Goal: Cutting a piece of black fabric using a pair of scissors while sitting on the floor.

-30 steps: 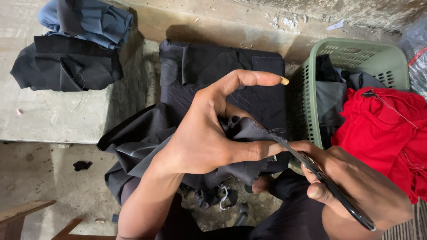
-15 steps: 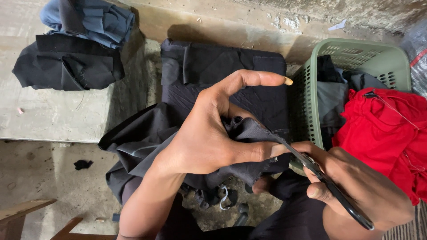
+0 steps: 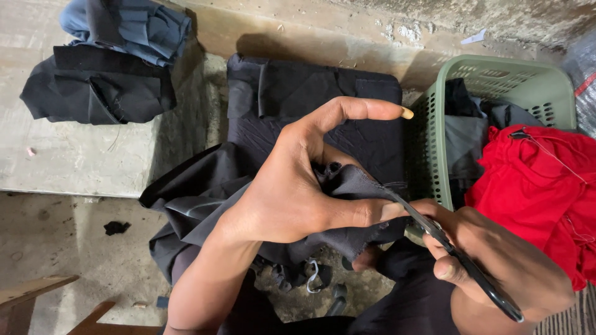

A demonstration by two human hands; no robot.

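Note:
My left hand [image 3: 298, 186] pinches a fold of dark grey cloth [image 3: 205, 205], thumb pressed on its edge and forefinger raised. The cloth drapes over my lap. My right hand [image 3: 503, 260] grips a small black thread cutter [image 3: 459, 257]. Its metal tip touches the cloth's edge just beside my left thumb, where loose threads stick out.
A folded black cloth stack [image 3: 298, 93] lies ahead on the concrete. Left are black [image 3: 93, 90] and blue [image 3: 136, 25] folded garments on a raised slab. A green plastic basket [image 3: 515, 77] at right holds dark clothes and a red garment [image 3: 534, 186]. Scraps litter the floor.

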